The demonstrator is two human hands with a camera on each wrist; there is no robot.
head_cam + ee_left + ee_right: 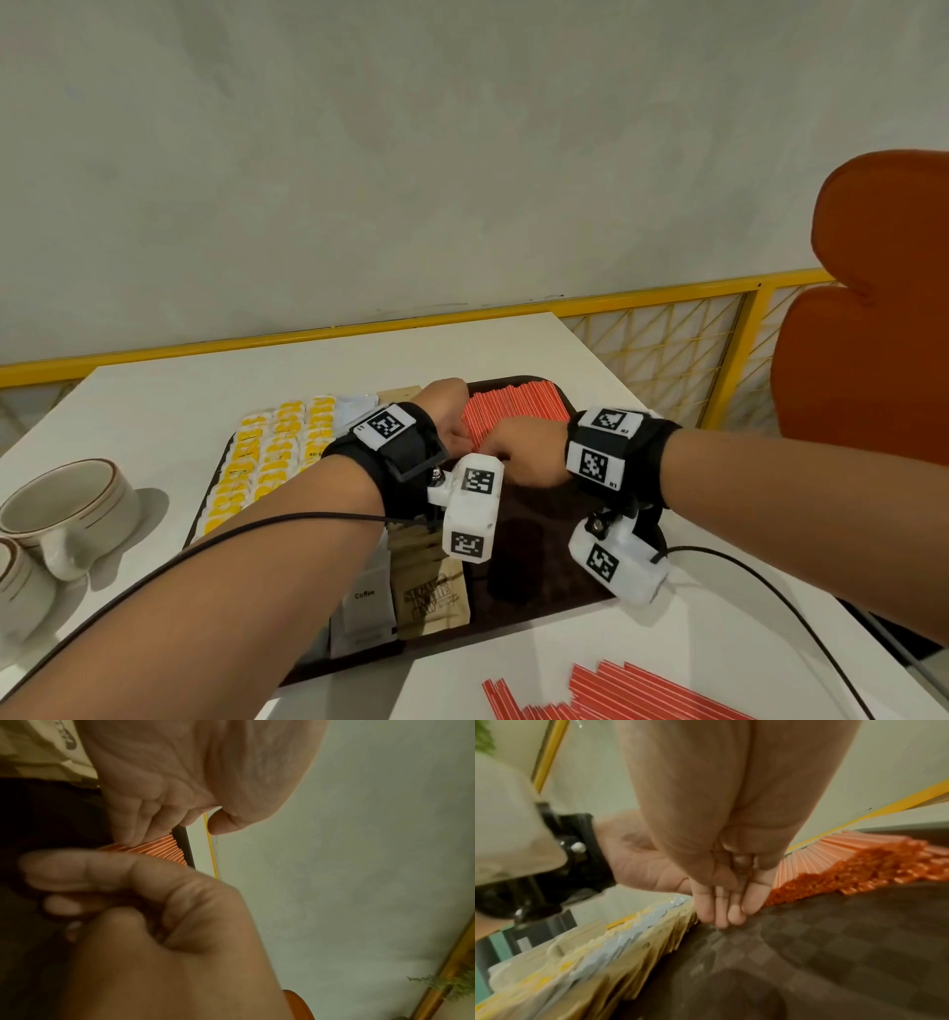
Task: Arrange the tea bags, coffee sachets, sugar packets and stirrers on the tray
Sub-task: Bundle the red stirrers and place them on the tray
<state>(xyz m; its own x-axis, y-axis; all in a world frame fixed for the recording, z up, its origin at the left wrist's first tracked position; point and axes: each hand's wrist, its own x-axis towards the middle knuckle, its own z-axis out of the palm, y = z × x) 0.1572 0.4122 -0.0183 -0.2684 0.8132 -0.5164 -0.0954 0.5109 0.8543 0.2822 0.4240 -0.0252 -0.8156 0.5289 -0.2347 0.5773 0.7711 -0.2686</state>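
My brown tray fills the middle of the head view. The red stirrers lie at its top. My left hand and right hand press straight fingers against that pile, holding nothing. I should nudge gently. Loose stirrers wait lower right. Sugar packets crowd close.

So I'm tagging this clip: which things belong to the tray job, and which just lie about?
Job: tray; stirrers on it; loose stirrers; yellow packets; coffee sachet; brown sachets; left hand; right hand.
Lying about: cups; orange chair.
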